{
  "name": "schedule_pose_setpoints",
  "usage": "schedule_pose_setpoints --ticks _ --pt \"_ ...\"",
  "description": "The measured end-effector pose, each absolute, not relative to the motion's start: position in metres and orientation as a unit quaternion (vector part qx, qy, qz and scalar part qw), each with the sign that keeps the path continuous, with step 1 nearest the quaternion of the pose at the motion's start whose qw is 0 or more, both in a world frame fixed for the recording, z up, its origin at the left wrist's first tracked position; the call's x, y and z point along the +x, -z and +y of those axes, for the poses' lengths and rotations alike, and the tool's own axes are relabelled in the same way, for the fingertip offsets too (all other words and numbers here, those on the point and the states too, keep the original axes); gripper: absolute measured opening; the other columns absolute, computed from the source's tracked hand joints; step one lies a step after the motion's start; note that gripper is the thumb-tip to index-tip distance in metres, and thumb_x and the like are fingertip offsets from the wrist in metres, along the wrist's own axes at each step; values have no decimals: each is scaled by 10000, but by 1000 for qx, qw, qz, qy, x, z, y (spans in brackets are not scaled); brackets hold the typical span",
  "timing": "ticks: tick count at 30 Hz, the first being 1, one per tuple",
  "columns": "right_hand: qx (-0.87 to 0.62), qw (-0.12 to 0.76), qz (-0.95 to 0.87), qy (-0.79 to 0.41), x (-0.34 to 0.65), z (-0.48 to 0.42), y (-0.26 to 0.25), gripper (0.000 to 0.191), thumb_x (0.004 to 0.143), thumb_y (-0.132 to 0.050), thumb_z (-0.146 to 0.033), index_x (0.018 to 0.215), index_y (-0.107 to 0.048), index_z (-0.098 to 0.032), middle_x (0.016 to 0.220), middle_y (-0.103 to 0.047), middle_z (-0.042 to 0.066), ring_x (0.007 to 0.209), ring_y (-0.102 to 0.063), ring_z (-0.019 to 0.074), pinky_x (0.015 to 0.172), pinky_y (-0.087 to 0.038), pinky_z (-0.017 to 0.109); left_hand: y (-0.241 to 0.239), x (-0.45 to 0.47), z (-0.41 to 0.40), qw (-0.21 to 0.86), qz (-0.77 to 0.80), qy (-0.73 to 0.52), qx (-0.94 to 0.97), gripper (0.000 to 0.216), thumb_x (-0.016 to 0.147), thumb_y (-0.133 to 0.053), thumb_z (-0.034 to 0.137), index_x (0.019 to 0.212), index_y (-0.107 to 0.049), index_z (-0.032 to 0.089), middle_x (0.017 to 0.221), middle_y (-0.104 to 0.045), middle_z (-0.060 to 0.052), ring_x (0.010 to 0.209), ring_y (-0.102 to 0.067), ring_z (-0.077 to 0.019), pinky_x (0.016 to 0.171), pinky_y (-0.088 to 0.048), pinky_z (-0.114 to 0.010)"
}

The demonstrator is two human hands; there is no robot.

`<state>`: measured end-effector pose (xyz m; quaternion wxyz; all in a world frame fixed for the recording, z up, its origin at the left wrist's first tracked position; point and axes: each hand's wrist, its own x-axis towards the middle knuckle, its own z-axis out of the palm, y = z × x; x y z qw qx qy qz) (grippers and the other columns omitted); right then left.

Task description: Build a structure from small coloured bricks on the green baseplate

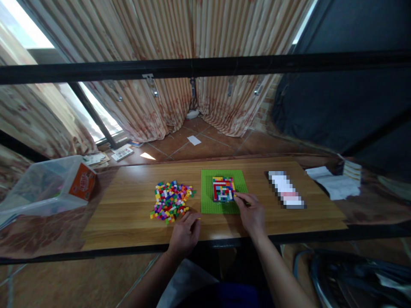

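Note:
A block structure of many-coloured toy bricks (pixel 221 188) stands on a green studded baseplate (pixel 208 207). At its right edge, my right hand (pixel 252 212) pinches a small yellow brick (pixel 235 195) against the structure; the fingers partly cover it. My left hand (pixel 185 233) rests low over the table between the baseplate and a loose pile of coloured bricks (pixel 171 199). Its fingers are closed, and a bit of a yellow-orange brick (pixel 198 218) shows at the fingertips.
The wooden table (pixel 128 222) bears a blurred-out phone-like object (pixel 287 190) on the right. Beyond its left end sits a clear plastic bin (pixel 41 188) with an orange label. White papers (pixel 335 184) lie past the right end. A black bar (pixel 205 67) crosses above the table's far side.

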<state>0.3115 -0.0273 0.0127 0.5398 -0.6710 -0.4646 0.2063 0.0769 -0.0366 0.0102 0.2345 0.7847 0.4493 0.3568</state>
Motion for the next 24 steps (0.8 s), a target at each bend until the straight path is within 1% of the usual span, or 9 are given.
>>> schedule_pose_setpoints --ticks 6,10,14,19,24 --pt "-654 554 -454 -244 313 -22 -6 255 763 -641 -414 894 -755 -227 960 -689 76 921 -620 212 841 -480 386 -11 78 -37 229 457 -350 785 172 887 -476 178 944 -638 198 870 -663 -51 833 -636 -173 747 -517 -289" --pt "-641 579 -425 -271 312 -20 -5 235 722 -676 -401 857 -756 -225 954 -704 72 922 -628 216 838 -485 389 -10 78 -38 226 454 -348 789 168 893 -474 173 939 -633 197 885 -664 -51 851 -636 -172 769 -515 -291" --pt "-635 598 -382 -307 310 -17 -8 256 661 -717 -392 829 -751 -202 891 -724 70 854 -643 215 804 -495 385 -8 78 -38 228 455 -346 789 166 896 -474 166 956 -627 191 897 -665 -55 859 -635 -171 779 -514 -290" --pt "-637 608 -339 -331 310 -15 -10 292 588 -764 -366 811 -741 -180 784 -720 43 749 -633 187 751 -499 359 -6 79 -39 230 457 -342 789 174 895 -472 161 968 -629 185 899 -663 -58 852 -635 -168 772 -513 -285" --pt "-637 604 -341 -335 314 -17 -9 294 613 -744 -402 805 -735 -180 812 -727 52 777 -636 192 745 -495 347 -6 79 -40 230 457 -339 790 205 898 -459 158 1007 -632 177 895 -656 -62 840 -636 -168 746 -513 -280"
